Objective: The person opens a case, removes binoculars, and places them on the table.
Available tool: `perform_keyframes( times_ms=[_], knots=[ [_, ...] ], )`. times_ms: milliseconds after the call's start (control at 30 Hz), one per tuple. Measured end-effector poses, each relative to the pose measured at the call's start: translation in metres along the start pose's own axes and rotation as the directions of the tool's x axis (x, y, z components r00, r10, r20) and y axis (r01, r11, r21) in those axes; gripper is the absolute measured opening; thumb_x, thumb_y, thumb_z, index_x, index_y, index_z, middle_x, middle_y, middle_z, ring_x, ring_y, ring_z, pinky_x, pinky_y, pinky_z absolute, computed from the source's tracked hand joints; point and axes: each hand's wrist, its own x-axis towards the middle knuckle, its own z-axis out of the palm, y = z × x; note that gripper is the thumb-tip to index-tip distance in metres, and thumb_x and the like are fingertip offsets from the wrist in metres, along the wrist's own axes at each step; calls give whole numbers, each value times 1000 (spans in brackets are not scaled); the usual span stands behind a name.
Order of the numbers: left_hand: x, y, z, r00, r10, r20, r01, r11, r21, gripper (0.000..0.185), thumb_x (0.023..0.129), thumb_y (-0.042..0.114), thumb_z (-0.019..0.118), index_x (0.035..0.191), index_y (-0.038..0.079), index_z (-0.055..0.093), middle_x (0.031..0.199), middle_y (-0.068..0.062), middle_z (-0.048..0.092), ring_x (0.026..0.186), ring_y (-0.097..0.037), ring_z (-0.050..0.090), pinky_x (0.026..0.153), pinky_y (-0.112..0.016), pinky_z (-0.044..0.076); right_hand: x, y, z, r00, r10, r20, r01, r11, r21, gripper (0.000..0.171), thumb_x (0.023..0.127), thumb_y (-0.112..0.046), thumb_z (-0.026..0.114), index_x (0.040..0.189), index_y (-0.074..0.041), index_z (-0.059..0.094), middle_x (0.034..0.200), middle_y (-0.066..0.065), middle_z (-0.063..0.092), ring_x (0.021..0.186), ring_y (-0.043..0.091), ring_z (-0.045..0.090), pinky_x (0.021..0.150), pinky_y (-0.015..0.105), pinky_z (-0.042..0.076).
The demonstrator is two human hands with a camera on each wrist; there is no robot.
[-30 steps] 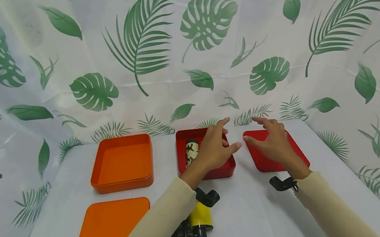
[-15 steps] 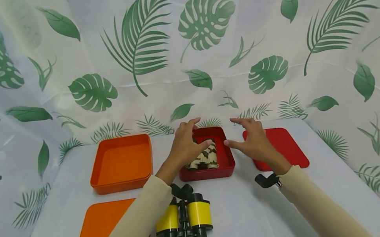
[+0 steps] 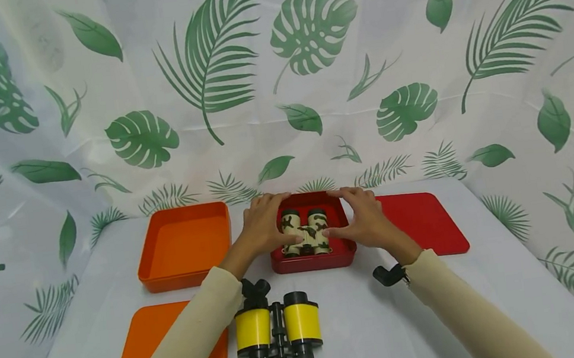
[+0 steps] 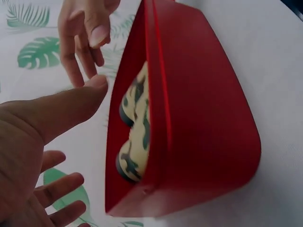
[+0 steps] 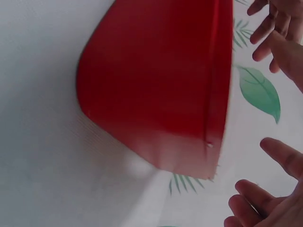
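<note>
Camouflage-patterned binoculars (image 3: pixel 309 238) lie in a red box (image 3: pixel 315 263) at the back middle of the table. My left hand (image 3: pixel 262 228) is above the box's left side, fingers spread and thumb reaching over the binoculars' left barrel. Opposite it, my right hand (image 3: pixel 366 217) hovers at the right rim, its thumb overlapping the right barrel in the head view. Neither hand holds anything. In the left wrist view, the binoculars' ends (image 4: pixel 131 158) show over the rim beside my left thumb (image 4: pixel 71 106). The right wrist view shows the box's outer wall (image 5: pixel 151 85); the binoculars are hidden there.
Yellow and black binoculars (image 3: pixel 279 332) lie in front of the red box. To its left stands an orange box (image 3: pixel 186 281), with an orange lid (image 3: pixel 151 345) before it, partly under my left sleeve. A red lid (image 3: pixel 424 225) lies right of the red box.
Both hands have shifted left: the left from over the red box to its left side, the right from the red lid to the box's right rim. They have lowered, and the camouflage binoculars are uncovered.
</note>
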Motion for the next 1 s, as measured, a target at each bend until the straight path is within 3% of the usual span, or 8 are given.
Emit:
perform_keyframes(
  times_ms=[367, 700, 1000],
  knots=[
    [1, -14, 9, 996, -10, 92, 3, 998, 70, 106, 75, 42, 98, 163, 21, 41, 162, -12, 47, 148, -38, 38, 113, -60, 35, 3, 5, 19, 998, -27, 52, 31, 997, -78, 93, 76, -47, 93, 155, -19, 53, 169, 22, 35, 143, 45, 37, 112, 70, 36],
    [5, -17, 14, 996, -12, 87, 1, 992, 126, 103, 77, 42, 96, 163, 24, 41, 161, -9, 49, 149, -36, 38, 110, -59, 33, 8, 6, 26, 1000, 3, 25, -1, 994, -110, 86, 76, -43, 94, 152, -20, 59, 172, 20, 29, 146, 45, 34, 115, 70, 34],
    [12, -25, 15, 997, -17, 80, 9, 995, 95, 99, 79, 40, 95, 161, 23, 44, 165, -8, 47, 154, -37, 34, 114, -63, 30, 14, 6, 27, 999, -13, 33, 17, 992, -128, 88, 78, -47, 91, 154, -18, 56, 173, 21, 29, 147, 47, 35, 112, 71, 36]
  ],
)
